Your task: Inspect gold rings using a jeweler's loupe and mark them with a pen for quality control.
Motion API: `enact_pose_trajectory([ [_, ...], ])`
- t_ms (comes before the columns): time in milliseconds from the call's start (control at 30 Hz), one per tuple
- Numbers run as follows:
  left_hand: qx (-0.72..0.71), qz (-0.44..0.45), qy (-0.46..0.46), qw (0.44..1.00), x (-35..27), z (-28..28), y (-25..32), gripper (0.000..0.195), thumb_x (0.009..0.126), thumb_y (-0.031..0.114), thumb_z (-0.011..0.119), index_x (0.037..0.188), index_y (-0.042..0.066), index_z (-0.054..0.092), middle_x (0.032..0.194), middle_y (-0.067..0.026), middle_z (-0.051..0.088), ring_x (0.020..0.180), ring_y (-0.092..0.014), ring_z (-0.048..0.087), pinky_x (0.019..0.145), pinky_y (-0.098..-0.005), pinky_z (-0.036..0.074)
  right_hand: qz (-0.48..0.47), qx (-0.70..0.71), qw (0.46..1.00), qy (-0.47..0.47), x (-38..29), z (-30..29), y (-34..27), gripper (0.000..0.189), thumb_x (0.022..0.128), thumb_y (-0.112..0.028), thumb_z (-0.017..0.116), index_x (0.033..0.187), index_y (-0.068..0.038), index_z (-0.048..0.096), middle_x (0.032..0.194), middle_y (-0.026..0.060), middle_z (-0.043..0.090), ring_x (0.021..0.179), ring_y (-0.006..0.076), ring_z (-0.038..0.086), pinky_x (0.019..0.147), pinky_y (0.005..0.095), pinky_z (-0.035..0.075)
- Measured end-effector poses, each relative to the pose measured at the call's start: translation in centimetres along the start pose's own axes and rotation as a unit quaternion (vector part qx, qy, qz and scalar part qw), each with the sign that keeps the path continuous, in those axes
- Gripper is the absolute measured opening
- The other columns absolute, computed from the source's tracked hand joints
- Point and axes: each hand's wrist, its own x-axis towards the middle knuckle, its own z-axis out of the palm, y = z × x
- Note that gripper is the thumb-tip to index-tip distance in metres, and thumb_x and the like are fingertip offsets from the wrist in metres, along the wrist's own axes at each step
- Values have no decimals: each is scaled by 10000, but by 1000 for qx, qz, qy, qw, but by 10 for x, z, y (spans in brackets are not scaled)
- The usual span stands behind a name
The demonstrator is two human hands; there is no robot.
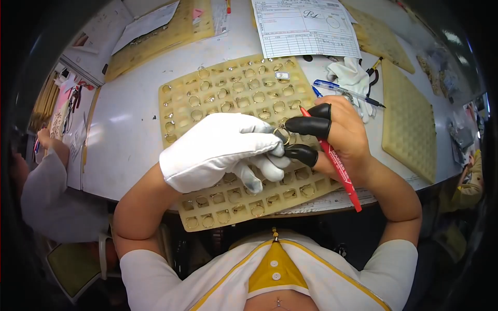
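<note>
My left hand, in a white cloth glove with greyed fingertips, pinches a gold-coloured ring. Black finger cots cover three digits of my right hand, whose tips touch the same ring. A red marker pen is also held in my right hand, slanting down past the palm. Beneath both hands lies a yellowish tray with rows of square pockets, many holding rings. A small white tag with writing rests near the tray's upper right. My hands hide the tray's middle.
A printed form lies beyond the tray. To the right are a blue pen, a crumpled white glove, yellow-black pliers and another pocketed tray. More trays and papers lie at the back. A person's arm is at the left.
</note>
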Motion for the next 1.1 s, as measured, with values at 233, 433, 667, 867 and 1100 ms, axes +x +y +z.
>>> enact_pose_trajectory([
  [233,-36,-15,5,999,0,-1,-1,273,904,156,575,1015,-93,559,932,-206,650,766,-250,685,501,-279,562,185,172,966,-49,-3,4,-6,361,694,-149,760,1034,-74,665,704,42,559,700,194,533,691,292,395],
  [433,-63,-23,2,998,1,-2,-2,275,896,167,584,989,-92,568,911,-219,653,747,-258,687,465,-301,561,220,210,951,-58,-4,5,-9,352,706,-149,746,1043,-83,668,721,39,583,719,195,536,712,294,405],
  [667,-70,-31,-12,997,2,-4,-4,282,894,183,588,989,-82,572,914,-225,653,730,-255,685,477,-304,564,223,228,946,-56,-5,5,-10,350,713,-138,732,1053,-85,665,741,38,597,730,193,530,729,298,396],
  [867,-70,-34,-19,997,2,-3,-4,275,898,190,579,984,-72,577,910,-242,651,722,-276,685,475,-312,565,210,225,950,-47,-5,5,-10,339,706,-124,729,1036,-77,668,732,37,597,727,188,530,729,293,400],
  [1100,-78,-50,-13,996,1,-2,-4,292,898,168,577,1016,-99,570,913,-233,653,720,-267,683,483,-313,566,202,229,952,-34,-5,7,-10,314,711,-126,730,1015,-68,671,738,44,606,718,192,541,736,290,402],
])
